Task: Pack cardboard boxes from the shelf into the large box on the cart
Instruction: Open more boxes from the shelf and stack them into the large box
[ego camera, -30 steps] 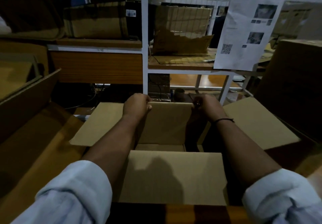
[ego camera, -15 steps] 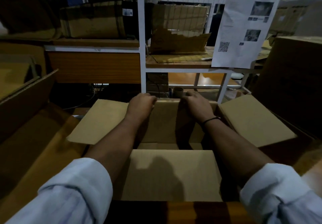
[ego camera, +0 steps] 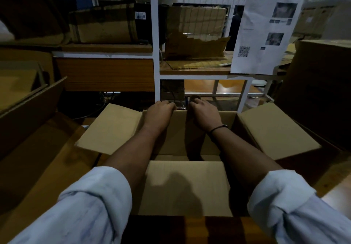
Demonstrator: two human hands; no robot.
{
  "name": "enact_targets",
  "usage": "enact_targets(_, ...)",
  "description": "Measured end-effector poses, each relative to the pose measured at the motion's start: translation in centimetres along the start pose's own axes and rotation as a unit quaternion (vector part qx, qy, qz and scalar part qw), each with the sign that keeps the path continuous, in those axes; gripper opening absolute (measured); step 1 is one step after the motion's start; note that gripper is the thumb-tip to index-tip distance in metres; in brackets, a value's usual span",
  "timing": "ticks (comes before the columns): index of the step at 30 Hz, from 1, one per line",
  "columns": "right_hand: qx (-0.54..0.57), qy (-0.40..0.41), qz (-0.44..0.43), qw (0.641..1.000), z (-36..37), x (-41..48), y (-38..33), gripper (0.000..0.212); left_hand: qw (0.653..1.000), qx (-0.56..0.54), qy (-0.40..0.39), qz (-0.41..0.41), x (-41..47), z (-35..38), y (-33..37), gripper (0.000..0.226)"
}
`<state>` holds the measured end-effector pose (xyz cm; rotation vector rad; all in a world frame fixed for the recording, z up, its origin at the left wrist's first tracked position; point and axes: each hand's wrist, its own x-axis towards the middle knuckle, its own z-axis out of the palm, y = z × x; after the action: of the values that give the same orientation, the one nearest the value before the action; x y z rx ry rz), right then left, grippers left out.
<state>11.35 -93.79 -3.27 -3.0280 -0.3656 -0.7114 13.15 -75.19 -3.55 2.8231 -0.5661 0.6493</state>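
Note:
An open cardboard box (ego camera: 182, 186) sits right in front of me with its side flaps spread left (ego camera: 112, 128) and right (ego camera: 275, 130). Its far flap (ego camera: 180, 130) stands upright. My left hand (ego camera: 158, 113) grips that flap's top edge, fingers curled over it. My right hand (ego camera: 204, 114), with a dark band at the wrist, grips the same edge just to the right. On the white shelf (ego camera: 154, 54) behind stand a taped cardboard box (ego camera: 106, 25) and a torn one (ego camera: 195, 35).
A printed sheet with a QR code (ego camera: 264, 35) hangs on the shelf frame. A tall cardboard box (ego camera: 319, 92) stands at the right, more cardboard panels (ego camera: 28, 111) at the left. A wooden surface (ego camera: 57, 167) runs under and around the box.
Both hands have slid toward each other along the far flap's top edge. The flap stands a little more upright, and my view has dropped slightly.

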Motion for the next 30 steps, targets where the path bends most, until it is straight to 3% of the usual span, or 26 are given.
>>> enact_targets(6,0.082,-0.04,0.045,0.995,-4.0,-2.6,-0.5,0.029,0.996,-0.051,-0.015,-0.072,-1.1,-2.8,1.2,0.019)
enact_targets(10,0.181,-0.001,0.062,0.982,-7.3,-8.9,-2.8,0.033,0.974,-0.162,-0.109,-0.118,-6.6,-6.2,3.3,0.017)
enact_targets(13,0.187,0.036,0.076,0.979,-7.6,-14.8,-4.8,0.031,0.952,-0.223,-0.16,-0.137,-12.7,-7.5,4.6,0.02)
enact_targets(16,0.136,0.059,0.058,0.987,-6.4,-18.2,-5.6,0.023,0.986,-0.117,-0.063,-0.096,-16.5,-6.5,4.6,0.049)
enact_targets(22,0.057,0.159,-0.007,0.986,-2.7,-17.9,-4.7,0.03,0.98,-0.049,0.19,-0.031,-16.2,-3.1,4.7,0.051)
enact_targets(26,0.051,0.226,-0.02,0.973,-1.1,-16.1,-4.2,0.034,0.967,0.005,0.253,-0.005,-14.9,-1.9,4.2,0.045)
enact_targets(30,0.056,0.238,-0.013,0.969,0.1,-13.6,-3.5,0.035,0.963,0.024,0.268,-0.032,-12.5,-0.7,3.6,0.048)
